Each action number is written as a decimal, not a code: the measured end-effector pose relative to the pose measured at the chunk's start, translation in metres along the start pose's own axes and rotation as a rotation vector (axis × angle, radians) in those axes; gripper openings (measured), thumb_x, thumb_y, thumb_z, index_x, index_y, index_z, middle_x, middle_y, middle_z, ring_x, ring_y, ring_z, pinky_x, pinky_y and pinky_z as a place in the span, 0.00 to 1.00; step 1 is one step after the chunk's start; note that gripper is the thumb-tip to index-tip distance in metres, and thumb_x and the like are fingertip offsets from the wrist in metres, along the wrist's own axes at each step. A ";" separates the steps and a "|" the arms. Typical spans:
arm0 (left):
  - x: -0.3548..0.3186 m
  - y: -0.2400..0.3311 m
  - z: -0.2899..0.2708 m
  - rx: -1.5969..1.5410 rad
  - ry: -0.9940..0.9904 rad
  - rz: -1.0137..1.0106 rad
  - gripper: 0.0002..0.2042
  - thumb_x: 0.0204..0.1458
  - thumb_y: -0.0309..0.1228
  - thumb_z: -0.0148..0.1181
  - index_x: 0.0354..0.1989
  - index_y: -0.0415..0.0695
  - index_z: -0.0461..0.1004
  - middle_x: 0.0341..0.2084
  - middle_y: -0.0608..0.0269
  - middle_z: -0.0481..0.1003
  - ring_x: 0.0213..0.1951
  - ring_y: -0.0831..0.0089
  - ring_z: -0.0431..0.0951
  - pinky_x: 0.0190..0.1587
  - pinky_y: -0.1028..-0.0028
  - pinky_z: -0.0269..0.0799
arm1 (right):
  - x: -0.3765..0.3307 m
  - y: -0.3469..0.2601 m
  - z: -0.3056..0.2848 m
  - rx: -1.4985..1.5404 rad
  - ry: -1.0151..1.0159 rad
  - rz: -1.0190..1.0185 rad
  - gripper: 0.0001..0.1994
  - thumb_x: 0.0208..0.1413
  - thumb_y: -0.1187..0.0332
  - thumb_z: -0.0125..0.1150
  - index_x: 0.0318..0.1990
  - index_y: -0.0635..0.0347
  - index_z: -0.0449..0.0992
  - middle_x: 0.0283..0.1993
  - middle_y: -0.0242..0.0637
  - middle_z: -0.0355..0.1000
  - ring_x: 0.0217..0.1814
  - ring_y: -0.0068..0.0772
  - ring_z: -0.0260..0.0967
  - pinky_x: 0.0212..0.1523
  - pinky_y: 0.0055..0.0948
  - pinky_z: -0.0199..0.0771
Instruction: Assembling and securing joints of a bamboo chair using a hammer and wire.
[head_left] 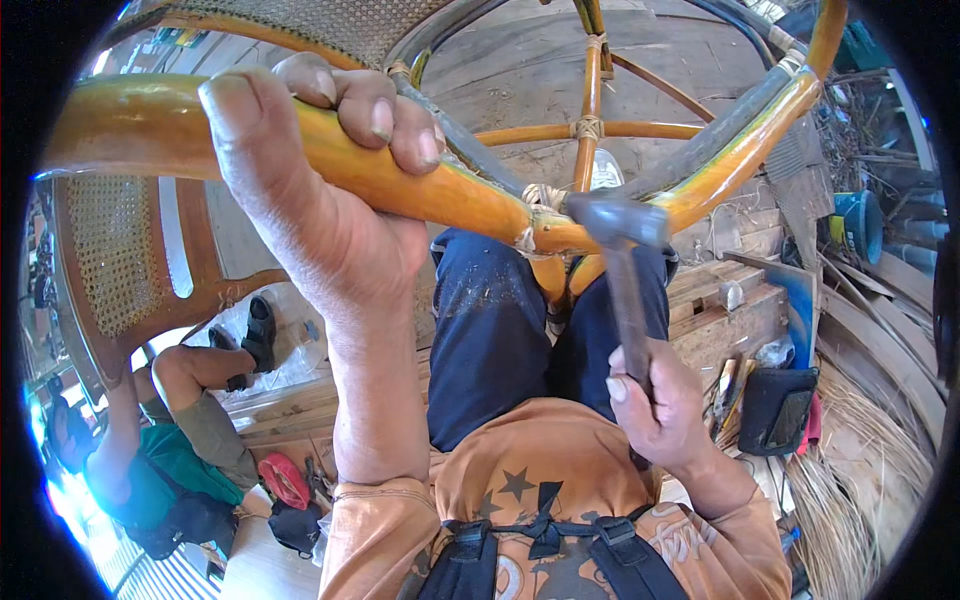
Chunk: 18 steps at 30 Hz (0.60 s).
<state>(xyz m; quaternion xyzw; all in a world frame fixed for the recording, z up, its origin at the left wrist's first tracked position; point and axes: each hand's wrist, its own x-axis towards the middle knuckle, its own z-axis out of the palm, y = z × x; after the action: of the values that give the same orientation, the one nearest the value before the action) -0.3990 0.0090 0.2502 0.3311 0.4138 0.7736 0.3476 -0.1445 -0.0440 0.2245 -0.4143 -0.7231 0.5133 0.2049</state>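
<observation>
two hands share the work here. the right hand [665,405] is wrapped tight around the lower handle of a hammer [622,262], fingers fully curled, thumb along the shaft; the steel head sits raised against a wrapped joint [540,215] where the curved members of a rattan chair frame [470,195] come together. whether the head is touching the binding or just short of it cannot be told. the left hand [320,170] is clamped over the thick yellow-orange rail of that frame, thumb on the near side and three fingers hooked over the top, steadying it above the person's lap and blue trousers [490,340].

judging by this, the step in hand looks like tapping at the bound joint, perhaps seating a nail or tightening the lashing. the next blow would call for a short, controlled swing straight onto the joint, with the left grip firm so the frame does not kick, and the fingers well apart from the strike point.

further out, a second person in green [150,470] sits at lower left beside a cane-backed chair [115,250], and loose rattan strands [850,480] lie at lower right near a dark pouch [775,410].
</observation>
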 end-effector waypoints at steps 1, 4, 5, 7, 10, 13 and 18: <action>0.001 0.000 0.001 -0.005 0.014 0.007 0.26 0.44 0.61 0.58 0.30 0.48 0.64 0.18 0.69 0.63 0.19 0.75 0.65 0.32 0.70 0.63 | 0.000 0.001 0.000 0.001 0.002 -0.001 0.12 0.53 0.71 0.58 0.42 0.67 0.67 0.21 0.43 0.66 0.20 0.45 0.68 0.21 0.33 0.67; 0.001 0.002 -0.001 0.030 0.012 0.008 0.27 0.44 0.61 0.58 0.30 0.48 0.63 0.19 0.69 0.63 0.19 0.75 0.65 0.32 0.70 0.63 | 0.007 0.002 0.001 -0.086 -0.113 0.062 0.10 0.53 0.71 0.57 0.40 0.66 0.68 0.23 0.43 0.67 0.21 0.39 0.69 0.23 0.32 0.67; 0.000 0.002 0.000 0.029 0.011 0.009 0.27 0.44 0.61 0.58 0.30 0.48 0.63 0.19 0.69 0.63 0.19 0.75 0.65 0.32 0.70 0.63 | 0.006 0.004 0.002 -0.087 -0.112 0.061 0.10 0.53 0.71 0.57 0.40 0.66 0.68 0.23 0.43 0.67 0.21 0.39 0.69 0.23 0.32 0.67; -0.002 0.002 0.001 0.015 0.019 -0.005 0.28 0.43 0.61 0.59 0.31 0.47 0.64 0.19 0.69 0.63 0.20 0.74 0.65 0.32 0.70 0.63 | -0.001 0.010 0.005 -0.010 -0.020 0.022 0.09 0.53 0.71 0.57 0.40 0.65 0.69 0.22 0.42 0.66 0.21 0.35 0.69 0.23 0.31 0.67; -0.004 0.001 -0.007 0.023 -0.028 0.010 0.30 0.47 0.61 0.55 0.38 0.42 0.66 0.26 0.63 0.68 0.27 0.70 0.71 0.36 0.66 0.66 | -0.010 0.028 0.001 0.169 0.051 0.149 0.09 0.54 0.70 0.57 0.39 0.64 0.69 0.21 0.31 0.64 0.20 0.22 0.63 0.21 0.25 0.63; -0.020 -0.020 -0.008 0.249 0.084 0.279 0.27 0.56 0.52 0.49 0.46 0.36 0.66 0.35 0.50 0.71 0.36 0.63 0.73 0.44 0.68 0.69 | -0.008 0.029 -0.001 0.371 0.201 0.239 0.04 0.56 0.73 0.55 0.37 0.62 0.67 0.19 0.24 0.62 0.16 0.13 0.59 0.16 0.17 0.58; -0.091 -0.052 -0.051 1.039 0.017 0.530 0.31 0.60 0.47 0.36 0.61 0.31 0.52 0.56 0.42 0.60 0.60 0.52 0.59 0.61 0.59 0.52 | -0.001 0.044 -0.005 0.210 0.271 0.190 0.05 0.56 0.71 0.56 0.34 0.60 0.67 0.18 0.22 0.61 0.16 0.12 0.58 0.16 0.16 0.58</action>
<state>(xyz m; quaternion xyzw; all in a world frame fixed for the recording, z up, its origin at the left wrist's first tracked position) -0.3766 -0.0643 0.1622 0.5443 0.6447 0.5323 -0.0691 -0.1234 -0.0362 0.1868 -0.5222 -0.5893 0.5424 0.2929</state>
